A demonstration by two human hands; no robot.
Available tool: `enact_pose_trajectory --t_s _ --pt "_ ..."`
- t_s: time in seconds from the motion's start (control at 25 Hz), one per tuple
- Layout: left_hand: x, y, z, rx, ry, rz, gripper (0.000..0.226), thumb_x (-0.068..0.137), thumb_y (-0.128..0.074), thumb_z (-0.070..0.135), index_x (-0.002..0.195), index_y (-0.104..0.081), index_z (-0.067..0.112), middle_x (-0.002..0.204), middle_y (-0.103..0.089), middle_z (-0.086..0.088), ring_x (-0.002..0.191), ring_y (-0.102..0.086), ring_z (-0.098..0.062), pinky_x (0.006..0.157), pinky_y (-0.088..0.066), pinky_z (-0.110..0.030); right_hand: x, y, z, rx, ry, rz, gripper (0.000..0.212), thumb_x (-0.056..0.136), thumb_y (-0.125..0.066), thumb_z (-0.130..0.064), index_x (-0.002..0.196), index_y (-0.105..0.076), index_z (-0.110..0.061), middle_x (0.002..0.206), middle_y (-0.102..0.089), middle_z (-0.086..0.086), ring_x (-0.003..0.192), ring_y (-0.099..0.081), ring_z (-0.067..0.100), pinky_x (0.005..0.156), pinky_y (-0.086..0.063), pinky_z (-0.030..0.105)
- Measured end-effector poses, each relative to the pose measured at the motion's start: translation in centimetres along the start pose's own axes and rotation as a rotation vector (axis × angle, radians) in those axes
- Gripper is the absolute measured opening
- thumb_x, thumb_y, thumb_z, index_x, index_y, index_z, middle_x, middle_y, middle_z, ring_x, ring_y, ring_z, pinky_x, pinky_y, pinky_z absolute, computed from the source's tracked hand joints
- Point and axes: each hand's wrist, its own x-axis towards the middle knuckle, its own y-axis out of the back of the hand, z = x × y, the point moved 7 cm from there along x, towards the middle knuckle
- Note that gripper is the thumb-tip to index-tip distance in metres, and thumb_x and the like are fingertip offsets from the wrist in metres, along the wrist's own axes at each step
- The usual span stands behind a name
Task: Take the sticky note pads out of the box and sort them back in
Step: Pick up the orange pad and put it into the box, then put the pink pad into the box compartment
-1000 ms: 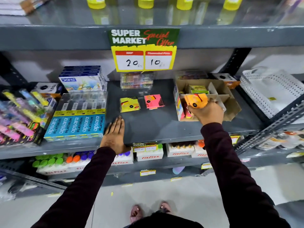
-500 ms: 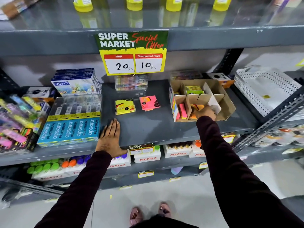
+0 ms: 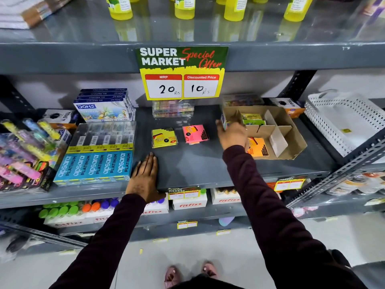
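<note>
A brown cardboard box [image 3: 291,140] with dividers stands on the right of the grey shelf [image 3: 187,163]. An orange sticky note pad [image 3: 258,149] lies in its front compartment, and yellow and green pads [image 3: 252,119] lie in a back one. A yellow pad [image 3: 164,137] and a pink pad [image 3: 195,134] lie side by side on the shelf, left of the box. My right hand [image 3: 233,135] is at the box's left wall, thumb outside and fingers over the edge, gripping it. My left hand [image 3: 143,174] rests flat on the shelf's front edge, holding nothing.
Apsara pencil packs [image 3: 98,157] and Doms boxes [image 3: 106,107] fill the shelf's left side, with highlighter packs [image 3: 23,151] beyond. A clear case [image 3: 173,108] stands at the back under the price sign [image 3: 181,74]. A white perforated basket [image 3: 341,124] sits to the right.
My right hand lowered the orange pad into the box's front compartment, let go of it, and moved left to the box's left wall. My left hand stayed put.
</note>
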Motion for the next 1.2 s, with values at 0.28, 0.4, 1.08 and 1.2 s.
enact_pose_trajectory --t_s 0.28,0.4,1.08,1.2 --pt "0.2 -0.1 0.0 -0.006 -0.013 -0.042 0.125 0.061 -0.072 0.061 0.146 -0.002 0.001 0.158 -0.003 -0.018 0.147 -0.003 -0.030 0.119 -0.002 -0.042 -0.4 -10.4 -2.9 -0.259 0.054 -0.473 0.084 0.086 -0.057 -0.054 0.142 -0.031 0.004 0.145 -0.039 0.026 0.136 -0.036 0.037 0.113 -0.030 0.042" --pt "0.1 0.1 0.0 0.002 -0.005 -0.036 0.124 0.063 -0.065 0.067 0.146 0.001 0.002 0.158 0.001 -0.016 0.147 0.000 -0.028 0.119 -0.001 -0.041 -0.1 -12.4 -3.4 -0.306 0.047 -0.491 0.099 0.084 -0.056 -0.060 0.148 -0.016 0.004 0.152 -0.028 0.025 0.140 -0.028 0.038 0.115 -0.026 0.044" --pt "-0.1 0.2 0.2 0.002 -0.001 -0.004 0.124 0.062 -0.070 0.060 0.146 -0.001 0.002 0.159 0.000 -0.015 0.147 -0.003 -0.027 0.120 -0.002 -0.040 -1.5 -4.4 -3.7 -0.242 0.242 -0.194 0.063 0.076 -0.066 -0.053 0.114 -0.057 -0.004 0.112 -0.065 0.020 0.107 -0.060 0.034 0.092 -0.047 0.039" --pt "0.0 0.0 0.0 0.014 0.006 -0.006 0.127 0.059 -0.072 0.060 0.146 -0.002 0.001 0.159 -0.002 -0.016 0.147 -0.003 -0.027 0.120 -0.004 -0.041 -1.0 2.0 0.9 -0.095 0.094 -0.003 0.057 0.070 -0.074 -0.051 0.101 -0.063 -0.004 0.097 -0.071 0.022 0.095 -0.066 0.035 0.079 -0.051 0.038"
